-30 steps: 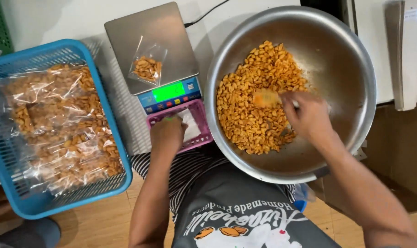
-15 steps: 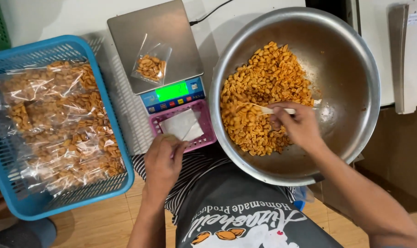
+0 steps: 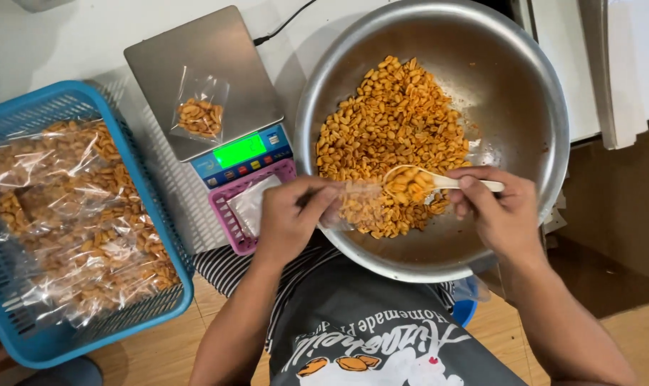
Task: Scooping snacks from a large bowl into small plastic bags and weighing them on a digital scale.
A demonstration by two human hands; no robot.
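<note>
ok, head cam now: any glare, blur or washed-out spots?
Head view: mostly sharp; the spoon is slightly motion-soft; bright sheen on the metal bowl rim; reflections on the bagged nuts in the blue basket; the scale display glows green, digits washed out.

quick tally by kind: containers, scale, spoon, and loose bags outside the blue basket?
Baskets: 2, blue basket and pink basket
Metal bowl: 1
Scale: 1
Spoon, in right hand: 1
Loose clear bags: 2, bag on scale and bag in left hand
Total: 7
</note>
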